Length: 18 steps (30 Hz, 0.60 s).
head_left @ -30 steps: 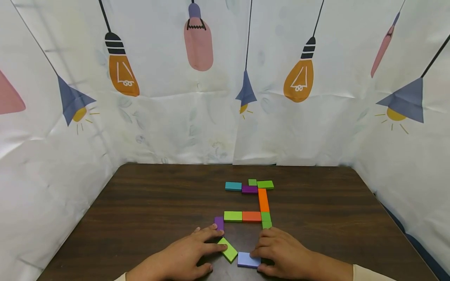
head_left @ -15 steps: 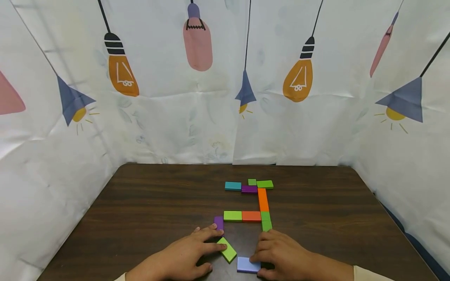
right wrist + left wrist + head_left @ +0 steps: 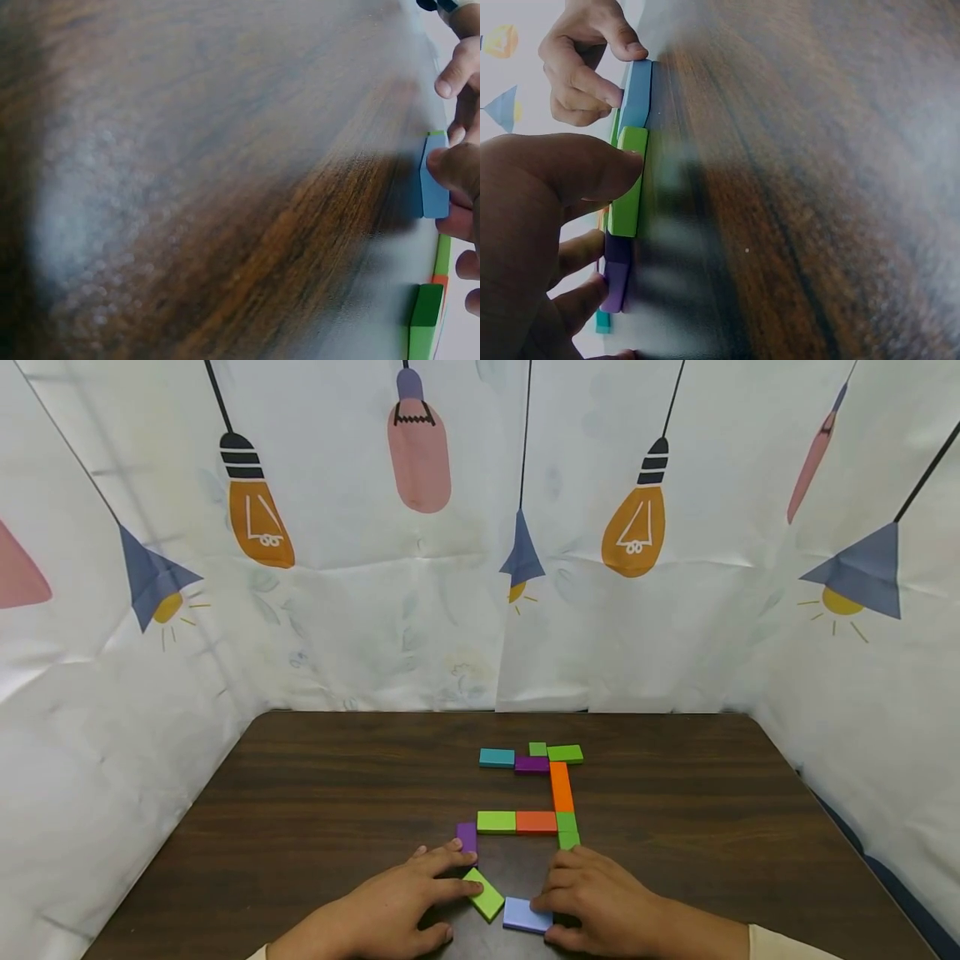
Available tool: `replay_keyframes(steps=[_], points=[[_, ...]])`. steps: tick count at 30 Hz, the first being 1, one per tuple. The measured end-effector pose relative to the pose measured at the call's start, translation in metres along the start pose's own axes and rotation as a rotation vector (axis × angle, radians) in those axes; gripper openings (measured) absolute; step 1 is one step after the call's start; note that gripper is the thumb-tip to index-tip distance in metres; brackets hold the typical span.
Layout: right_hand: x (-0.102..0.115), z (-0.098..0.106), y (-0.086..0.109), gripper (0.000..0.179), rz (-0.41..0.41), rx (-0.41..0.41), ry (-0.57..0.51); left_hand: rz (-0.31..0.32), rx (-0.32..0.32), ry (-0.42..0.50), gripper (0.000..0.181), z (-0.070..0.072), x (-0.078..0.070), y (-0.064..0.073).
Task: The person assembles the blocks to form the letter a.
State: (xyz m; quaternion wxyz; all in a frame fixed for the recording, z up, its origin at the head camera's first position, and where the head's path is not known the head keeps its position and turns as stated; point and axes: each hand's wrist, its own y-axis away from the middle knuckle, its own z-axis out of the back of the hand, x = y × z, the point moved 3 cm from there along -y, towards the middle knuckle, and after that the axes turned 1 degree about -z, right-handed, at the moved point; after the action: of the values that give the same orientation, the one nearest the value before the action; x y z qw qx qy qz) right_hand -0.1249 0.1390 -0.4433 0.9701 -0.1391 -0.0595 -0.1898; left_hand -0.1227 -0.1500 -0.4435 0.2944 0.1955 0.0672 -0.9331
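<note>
My right hand pinches the right end of a light blue block between thumb and index finger; the thumb also shows against this block in the right wrist view. The block lies flat, slightly turned, its left end close to the corner of a lime green block. On that slanted lime block rests the index fingertip of my left hand. Another left finger touches a purple block just behind it. The left thumb stays apart, over the table. My right fingers partly cover the near end of the green blocks.
Behind the hands, a row of a lime block and a red-orange block joins the green ones. An orange block leads back to purple, teal and green blocks. A printed curtain surrounds the dark table.
The light blue block slid toward me, then back away and a little left, turning slightly, with my right hand on it. My left hand has barely moved.
</note>
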Motion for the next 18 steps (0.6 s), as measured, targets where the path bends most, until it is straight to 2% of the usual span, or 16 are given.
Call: replay_keyframes(steps=[7,18], points=[[-0.0009,0.0006,0.0007,0.024,0.018,-0.016,0.025,-0.004,0.001,-0.017,0.053,0.0003,-0.0011,-0.0002],[-0.0008,0.0,0.0002,0.026,-0.002,0.024,0.014,-0.01,-0.007,-0.027,0.053,0.0,-0.0008,-0.0001]])
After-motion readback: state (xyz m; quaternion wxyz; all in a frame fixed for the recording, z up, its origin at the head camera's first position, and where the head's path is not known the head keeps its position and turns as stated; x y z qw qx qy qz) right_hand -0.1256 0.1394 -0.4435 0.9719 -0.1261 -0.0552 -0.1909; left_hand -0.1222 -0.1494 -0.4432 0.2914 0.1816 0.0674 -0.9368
